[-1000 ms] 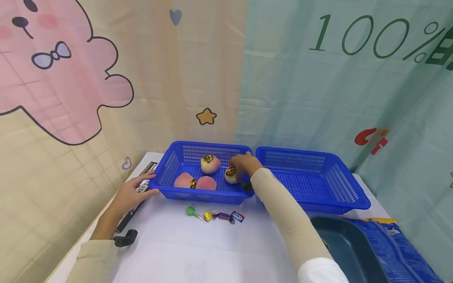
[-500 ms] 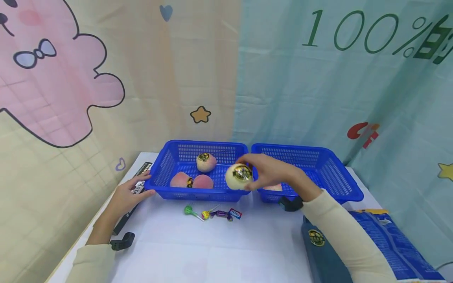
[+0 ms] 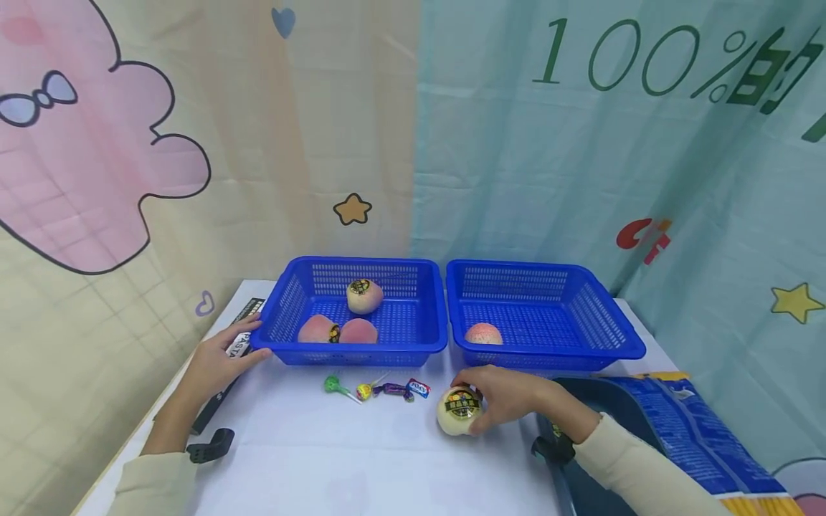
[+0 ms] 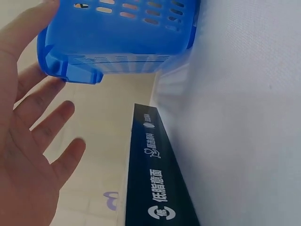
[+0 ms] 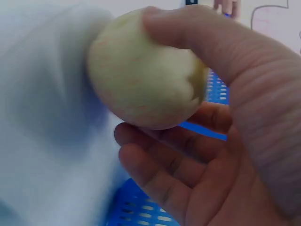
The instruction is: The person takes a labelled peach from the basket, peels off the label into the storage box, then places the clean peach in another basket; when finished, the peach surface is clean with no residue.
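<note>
Holding a pale round fruit (image 3: 458,413) with a gold sticker, my right hand (image 3: 510,398) has its fingers and thumb curled around it, low at the white counter (image 3: 361,459); I cannot tell whether the fruit already touches the surface. In the right wrist view the thumb lies over the top of the fruit (image 5: 146,77) and the other fingers (image 5: 164,174) cup it from below.

My left hand (image 3: 216,362) is flat, its fingers straight and spread, and the fingertips (image 4: 51,82) touch the left corner of the left blue basket (image 3: 361,351). Under this hand a long black box (image 4: 157,179) with white writing lies along the counter edge.

Between my two hands, just in front of that basket, some small wrapped candies (image 3: 377,389) lie in a row. In the left basket there are three peaches (image 3: 338,331). Beyond my right hand stands the right blue basket (image 3: 548,351), touching the left one, with one peach (image 3: 482,334) inside. Beside my right wrist lies a dark blue bag (image 3: 684,437).
</note>
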### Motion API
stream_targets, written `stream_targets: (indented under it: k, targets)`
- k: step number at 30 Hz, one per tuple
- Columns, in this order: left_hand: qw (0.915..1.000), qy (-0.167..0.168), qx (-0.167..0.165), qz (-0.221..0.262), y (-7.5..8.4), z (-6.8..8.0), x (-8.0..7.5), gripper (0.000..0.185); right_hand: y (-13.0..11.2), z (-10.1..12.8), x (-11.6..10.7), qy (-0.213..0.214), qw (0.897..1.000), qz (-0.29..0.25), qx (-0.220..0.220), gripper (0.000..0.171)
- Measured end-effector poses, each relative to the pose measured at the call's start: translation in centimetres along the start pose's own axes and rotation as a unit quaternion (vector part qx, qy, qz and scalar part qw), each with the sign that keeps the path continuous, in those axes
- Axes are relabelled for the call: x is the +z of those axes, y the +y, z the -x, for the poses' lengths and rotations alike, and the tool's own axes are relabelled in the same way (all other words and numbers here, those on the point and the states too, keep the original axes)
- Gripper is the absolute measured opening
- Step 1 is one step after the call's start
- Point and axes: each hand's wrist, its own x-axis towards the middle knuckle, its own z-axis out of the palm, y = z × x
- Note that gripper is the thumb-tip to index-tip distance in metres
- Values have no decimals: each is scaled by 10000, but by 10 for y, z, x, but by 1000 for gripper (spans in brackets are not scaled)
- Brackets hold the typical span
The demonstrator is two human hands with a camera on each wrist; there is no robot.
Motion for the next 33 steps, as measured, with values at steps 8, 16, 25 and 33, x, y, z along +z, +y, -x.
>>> stream_targets:
  k: [8,16,25,33]
  targets:
    - [9711,958,2183,-152,51,9,18,43,1,4,6,-129,9996,64,241,82]
    - [9645,-2107,1450,656,159,40,100,76,-8,21,-15,99,9985,-240,487,76]
    - [9305,-3289,1171,1105,201,3,198,82,-5,24,-13,678,9970,-348,166,24]
    - [9065,-3602,608,2115,184,-5,219,48,-3,23,-7,776,9943,-655,324,18]
